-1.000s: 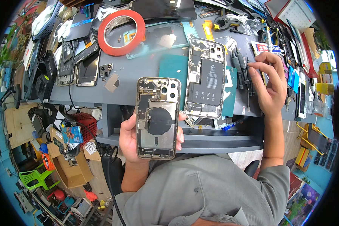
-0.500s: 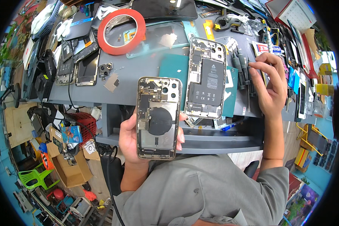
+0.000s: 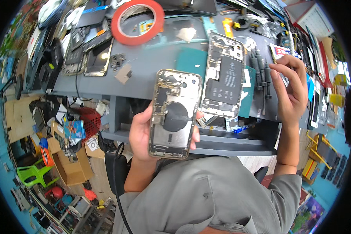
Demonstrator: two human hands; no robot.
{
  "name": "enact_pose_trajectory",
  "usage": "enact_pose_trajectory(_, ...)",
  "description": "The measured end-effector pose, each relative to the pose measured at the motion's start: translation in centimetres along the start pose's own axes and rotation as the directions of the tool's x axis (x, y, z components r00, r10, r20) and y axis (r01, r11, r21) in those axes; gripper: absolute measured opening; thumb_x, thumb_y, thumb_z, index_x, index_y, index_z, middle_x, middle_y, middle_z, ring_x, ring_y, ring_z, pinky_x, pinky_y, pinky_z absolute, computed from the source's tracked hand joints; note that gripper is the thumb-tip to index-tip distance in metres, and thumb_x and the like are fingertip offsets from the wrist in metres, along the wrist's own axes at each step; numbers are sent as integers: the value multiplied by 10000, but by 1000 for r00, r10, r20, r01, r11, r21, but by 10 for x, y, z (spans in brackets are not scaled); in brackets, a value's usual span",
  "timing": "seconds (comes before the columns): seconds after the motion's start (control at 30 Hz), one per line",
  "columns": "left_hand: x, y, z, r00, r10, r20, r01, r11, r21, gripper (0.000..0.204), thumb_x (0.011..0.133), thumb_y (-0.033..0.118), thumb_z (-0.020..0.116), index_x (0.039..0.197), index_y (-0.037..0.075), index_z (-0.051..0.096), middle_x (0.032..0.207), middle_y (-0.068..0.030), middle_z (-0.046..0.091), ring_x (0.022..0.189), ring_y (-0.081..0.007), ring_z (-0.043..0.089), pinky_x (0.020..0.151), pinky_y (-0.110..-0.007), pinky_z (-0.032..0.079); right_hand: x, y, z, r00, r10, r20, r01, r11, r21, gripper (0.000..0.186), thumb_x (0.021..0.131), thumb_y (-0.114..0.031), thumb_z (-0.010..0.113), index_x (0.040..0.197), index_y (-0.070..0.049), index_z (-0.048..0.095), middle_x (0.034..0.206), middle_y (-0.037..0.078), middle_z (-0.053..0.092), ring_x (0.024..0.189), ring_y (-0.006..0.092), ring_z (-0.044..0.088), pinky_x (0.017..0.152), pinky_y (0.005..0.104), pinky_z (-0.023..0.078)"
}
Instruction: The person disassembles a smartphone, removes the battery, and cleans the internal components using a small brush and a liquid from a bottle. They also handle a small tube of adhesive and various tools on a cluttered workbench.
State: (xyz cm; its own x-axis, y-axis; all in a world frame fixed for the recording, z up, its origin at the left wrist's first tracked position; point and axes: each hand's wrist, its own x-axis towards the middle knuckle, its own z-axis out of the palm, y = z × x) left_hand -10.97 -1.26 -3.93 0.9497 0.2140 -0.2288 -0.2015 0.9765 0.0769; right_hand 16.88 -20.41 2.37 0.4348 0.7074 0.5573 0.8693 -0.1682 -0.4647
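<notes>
Beside the counter's near edge, my left hand is gripping a probably light, fragile smartphone housing by its sides; my right hand's hold I can't tell.

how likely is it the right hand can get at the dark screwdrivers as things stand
Probably yes: the right hand is just to the right of the dark screwdrivers, and nothing visible blocks the gap. Whether its fingertips pinch something small is unclear.

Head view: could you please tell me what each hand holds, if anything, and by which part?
The left hand holds an opened phone housing by its long edges; whether the right hand holds anything cannot be told.
</notes>
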Motion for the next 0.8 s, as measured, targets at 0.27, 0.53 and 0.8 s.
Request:
enact_pose_trajectory(0.27, 0, 2, -11, 996, 40, 74, -50, 988, 144, 790, 1104, 493, 318, 1658, -70, 311, 1445, -464, 530, 978, -514, 715, 725, -546, 663, 36, -69, 12, 930, -192, 313, 179, 981, 70, 271, 789, -20, 856, 1056, -22, 809, 1152, 144, 647, 986, 265, 603, 829, 353, 484)
enact_pose_trajectory(0.53, -2, -2, -3, 991, 108, 78, -123, 969, 213, 709, 1092, 474, 309, 1555, -58, 391, 1251, -370, 636, 948, -492, 737, 755, -539, 662, 46, -94, 65, 864, -310, 397, 232, 944, 233, 282, 799, -2, 843, 1074, -57, 815, 1175, 135, 638, 1025, 296, 591, 838, 383, 501)
enact_pose_trajectory(0.8, -4, 0, 0, 991, 117, 72, -135, 926, 353, 686, 1080, 465, 328, 1553, -32, 361, 1169, -341, 672, 935, -454, 752, 766, -523, 670, 47, -98, 74, 866, -338, 368, 265, 935, 237, 307, 793, -1, 855, 1092, -56, 815, 1176, 129, 642, 994, 289, 585, 813, 382, 505)
